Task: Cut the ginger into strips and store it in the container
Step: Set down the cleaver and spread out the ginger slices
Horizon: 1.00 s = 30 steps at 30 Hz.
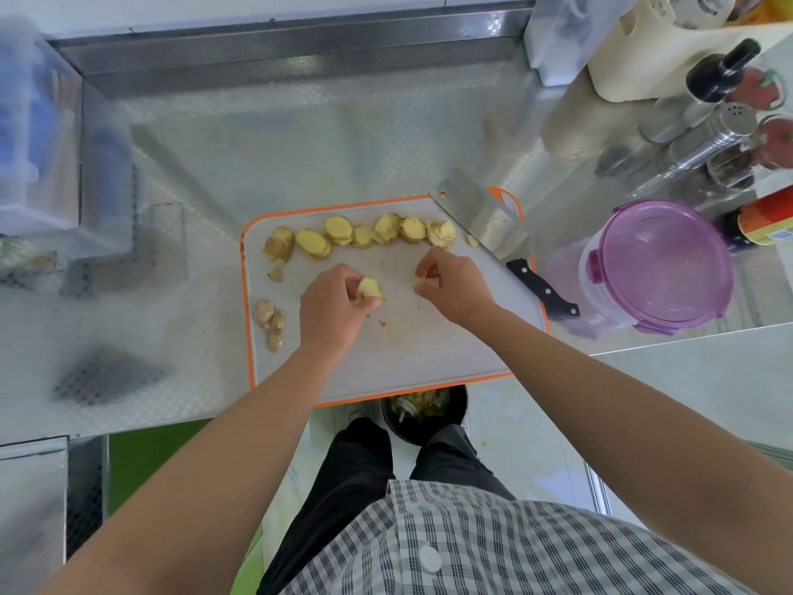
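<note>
A white cutting board [429, 345] with an orange rim lies on the steel counter. A row of yellow ginger slices [360, 234] runs along its far edge. Unpeeled ginger knobs [270, 322] lie at its left. My left hand [332, 307] pinches a stack of ginger slices [370, 289] at the board's middle. My right hand [455, 285] pinches a small ginger piece [422, 282] just to the right. A cleaver [485, 216] with a black handle rests on the board's far right corner. The round container [661, 268] with a purple lid stands right of the board.
Spice shakers [708, 135], bottles and a cream jug [635, 58] crowd the back right. Clear plastic boxes [38, 135] stand at the left. A black bin [422, 416] with scraps sits on the floor below the board's near edge, between my feet.
</note>
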Available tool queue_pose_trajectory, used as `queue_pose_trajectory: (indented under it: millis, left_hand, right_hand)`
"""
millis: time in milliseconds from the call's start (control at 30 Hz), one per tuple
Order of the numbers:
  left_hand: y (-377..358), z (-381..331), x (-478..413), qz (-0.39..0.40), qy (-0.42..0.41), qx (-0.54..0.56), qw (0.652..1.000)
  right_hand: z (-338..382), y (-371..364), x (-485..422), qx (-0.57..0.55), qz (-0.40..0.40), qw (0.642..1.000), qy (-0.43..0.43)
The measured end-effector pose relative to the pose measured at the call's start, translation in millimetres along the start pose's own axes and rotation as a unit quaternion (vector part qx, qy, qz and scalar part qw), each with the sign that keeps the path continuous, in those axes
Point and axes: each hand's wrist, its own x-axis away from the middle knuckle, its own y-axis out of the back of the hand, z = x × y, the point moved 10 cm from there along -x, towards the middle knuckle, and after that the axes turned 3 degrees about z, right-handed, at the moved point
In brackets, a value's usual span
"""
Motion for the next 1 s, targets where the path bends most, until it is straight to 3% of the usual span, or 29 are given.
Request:
queue_pose_trajectory:
  millis: [100, 233, 433, 700, 1000]
  left_hand:
    - [2.2, -1.5, 2.6, -0.003, -0.041, -0.031, 0.999]
    - [1.9, 1.7, 5.0, 0.002, -0.053, -0.023, 0.998]
    - [5.9, 3.4, 5.0, 0.008, -0.055, -0.005, 0.998]
    - [6.9, 2.4, 5.2, 0.005, -0.071, -0.003, 0.997]
    - [7.1, 1.3, 4.4, -0.008, -0.08, -0.003, 0.997]
  right_hand:
    - [-8.4, 5.8, 4.0, -0.16, -0.012, 0.985, -0.064]
    - [10.4, -19.7, 6.0, -0.243, 0.073, 0.965, -0.072]
    - [47.1, -36.9, -7.1, -0.038, 0.117, 0.992, 0.028]
    - [58.7, -42.5, -6.2, 0.038, 0.045, 0.996, 0.073]
    - [63.6, -48.4, -2.8, 0.15, 0.065, 0.983, 0.088]
